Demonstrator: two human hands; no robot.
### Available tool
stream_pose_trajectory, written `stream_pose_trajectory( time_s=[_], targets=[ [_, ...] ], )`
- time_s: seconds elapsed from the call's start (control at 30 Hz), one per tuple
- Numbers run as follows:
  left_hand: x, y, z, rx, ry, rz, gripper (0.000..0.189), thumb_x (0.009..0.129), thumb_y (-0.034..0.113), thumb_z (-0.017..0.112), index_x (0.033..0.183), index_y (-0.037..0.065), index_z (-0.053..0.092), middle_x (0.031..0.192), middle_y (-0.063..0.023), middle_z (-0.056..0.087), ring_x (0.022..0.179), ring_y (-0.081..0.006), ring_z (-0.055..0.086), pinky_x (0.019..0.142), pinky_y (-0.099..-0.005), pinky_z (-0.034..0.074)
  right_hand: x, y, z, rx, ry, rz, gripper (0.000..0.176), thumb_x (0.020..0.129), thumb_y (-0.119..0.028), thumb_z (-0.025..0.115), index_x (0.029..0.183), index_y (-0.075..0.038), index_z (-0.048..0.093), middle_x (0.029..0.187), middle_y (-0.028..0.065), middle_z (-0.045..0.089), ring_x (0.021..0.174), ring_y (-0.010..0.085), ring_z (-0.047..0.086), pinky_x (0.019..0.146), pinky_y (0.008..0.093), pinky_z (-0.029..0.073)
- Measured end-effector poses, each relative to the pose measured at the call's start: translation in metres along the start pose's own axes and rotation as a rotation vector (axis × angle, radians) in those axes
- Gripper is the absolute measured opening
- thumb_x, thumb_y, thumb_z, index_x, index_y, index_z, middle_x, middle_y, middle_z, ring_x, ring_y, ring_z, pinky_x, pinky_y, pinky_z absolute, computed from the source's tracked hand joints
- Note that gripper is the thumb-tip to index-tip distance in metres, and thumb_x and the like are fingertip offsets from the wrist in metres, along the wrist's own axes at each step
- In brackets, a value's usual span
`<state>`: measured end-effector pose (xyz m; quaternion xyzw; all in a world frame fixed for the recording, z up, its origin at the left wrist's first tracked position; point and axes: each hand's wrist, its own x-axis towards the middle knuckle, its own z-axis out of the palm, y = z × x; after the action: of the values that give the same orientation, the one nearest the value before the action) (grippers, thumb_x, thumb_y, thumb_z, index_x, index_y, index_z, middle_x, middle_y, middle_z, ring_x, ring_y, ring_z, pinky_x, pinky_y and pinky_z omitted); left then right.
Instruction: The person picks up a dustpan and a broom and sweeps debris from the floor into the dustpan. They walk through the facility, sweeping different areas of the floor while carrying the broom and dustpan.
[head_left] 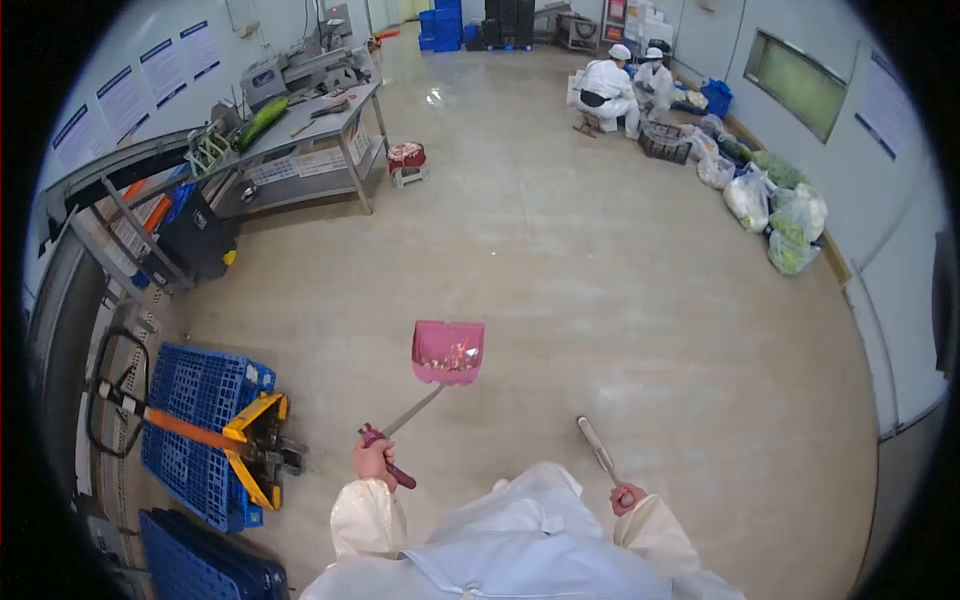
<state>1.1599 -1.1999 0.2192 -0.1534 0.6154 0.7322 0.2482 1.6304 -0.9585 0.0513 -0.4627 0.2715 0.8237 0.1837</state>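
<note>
My left hand [375,461] is wrapped round the dark red grip of a long-handled dustpan [447,335]. Its pink pan reaches out ahead of me, low over the floor, with small orange and pale scraps [458,357] inside. To the right, my right hand [627,498] closes on one end of a slim, pale pinkish-grey stick-like tool [596,446], which points forward and left; I cannot tell what kind of tool it is. The pan and the stick are well apart. White sleeves and a pale apron [540,540] cover my arms and front.
Blue plastic pallets [195,420] and a pallet jack with an orange handle [195,428] stand at left. Farther off are a steel table [320,125] and a red-topped stool [407,157]. Bagged vegetables [790,215] line the right wall, near two crouching people [608,88] in white.
</note>
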Motion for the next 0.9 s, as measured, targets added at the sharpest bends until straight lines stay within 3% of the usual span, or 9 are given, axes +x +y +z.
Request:
stream_pose_trajectory(
  time_s=[0.2,0.3,0.37,0.43,0.53,0.63,0.73,0.83,0.9],
  targets=[
    [0.113,0.024,0.121,-0.100,-0.023,-0.040,0.027,0.061,-0.008,0.052,0.086,0.001,0.049,0.062,-0.0044,0.048,0.041,-0.0085,0.041,0.035,-0.0182,0.032,0.092,-0.054,0.125,-0.090,0.236,0.114,0.020,0.067,0.002,0.046,0.054,-0.004,0.032,0.049,0.0020,0.036,0.043,0.0108,0.039,0.040,0.0203,0.039],
    [0.170,0.037,0.186,-0.092,-0.025,-0.036,0.030,0.062,-0.009,0.051,0.090,0.001,0.049,0.065,-0.0055,0.050,0.041,-0.0073,0.040,0.035,-0.0176,0.032,0.123,-0.070,0.232,-0.035,0.005,0.127,0.023,0.067,0.004,0.046,0.052,-0.004,0.031,0.048,0.0012,0.036,0.042,0.0116,0.038,0.040,0.0219,0.038],
    [0.203,0.060,0.237,-0.067,-0.027,-0.048,0.031,0.062,-0.009,0.051,0.091,0.002,0.048,0.066,-0.0058,0.051,0.042,-0.0054,0.039,0.035,-0.0163,0.031,0.179,-0.118,0.301,-0.391,0.089,0.341,0.016,0.071,0.002,0.045,0.057,-0.002,0.037,0.049,0.0005,0.035,0.044,0.0108,0.038,0.043,0.0206,0.038],
    [0.240,0.078,0.280,-0.088,-0.040,-0.035,0.031,0.062,-0.009,0.051,0.091,0.000,0.048,0.067,-0.0067,0.051,0.042,-0.0064,0.040,0.035,-0.0171,0.031,0.249,-0.160,0.346,-0.425,0.143,0.406,0.017,0.072,0.001,0.045,0.058,-0.002,0.038,0.049,-0.0001,0.034,0.045,0.0103,0.037,0.045,0.0194,0.037],
    [0.282,0.108,0.337,-0.085,-0.022,-0.033,0.030,0.062,-0.008,0.050,0.091,-0.001,0.048,0.064,-0.0042,0.048,0.041,-0.0078,0.041,0.035,-0.0186,0.031,0.325,-0.203,0.401,-0.016,0.190,0.242,0.027,0.070,0.003,0.048,0.051,-0.008,0.032,0.049,-0.0010,0.032,0.045,0.0101,0.037,0.047,0.0179,0.035],
    [0.330,0.128,0.382,-0.096,-0.004,-0.017,0.032,0.062,-0.008,0.051,0.093,-0.001,0.048,0.065,-0.0038,0.048,0.041,-0.0076,0.040,0.035,-0.0186,0.031,0.360,-0.232,0.493,-0.294,0.271,0.338,0.028,0.070,0.002,0.047,0.050,-0.009,0.031,0.049,-0.0008,0.034,0.045,0.0096,0.034,0.047,0.0174,0.036],
    [0.386,0.147,0.438,-0.126,0.025,-0.015,0.035,0.061,-0.008,0.051,0.095,-0.001,0.047,0.064,-0.0030,0.048,0.040,-0.0074,0.040,0.035,-0.0187,0.031,0.352,-0.215,0.598,-0.137,0.073,0.007,0.029,0.052,0.012,0.045,0.045,-0.009,0.026,0.047,-0.0004,0.033,0.041,0.0132,0.035,0.040,0.0234,0.038],
    [0.458,0.166,0.497,-0.055,0.008,0.025,0.035,0.060,-0.008,0.051,0.094,-0.001,0.048,0.062,-0.0029,0.047,0.039,-0.0075,0.040,0.034,-0.0191,0.032,0.364,-0.212,0.680,-0.223,-0.246,-0.142,0.022,0.060,0.009,0.042,0.049,-0.006,0.031,0.048,0.0005,0.035,0.043,0.0126,0.038,0.040,0.0229,0.039],
    [0.512,0.176,0.536,-0.038,0.016,0.012,0.035,0.060,-0.009,0.051,0.093,0.000,0.048,0.061,-0.0027,0.046,0.038,-0.0081,0.040,0.033,-0.0192,0.031,0.384,-0.219,0.746,-0.145,-0.031,-0.137,0.020,0.067,0.003,0.046,0.054,-0.007,0.035,0.049,0.0007,0.037,0.042,0.0116,0.040,0.037,0.0218,0.039]
  ],
)
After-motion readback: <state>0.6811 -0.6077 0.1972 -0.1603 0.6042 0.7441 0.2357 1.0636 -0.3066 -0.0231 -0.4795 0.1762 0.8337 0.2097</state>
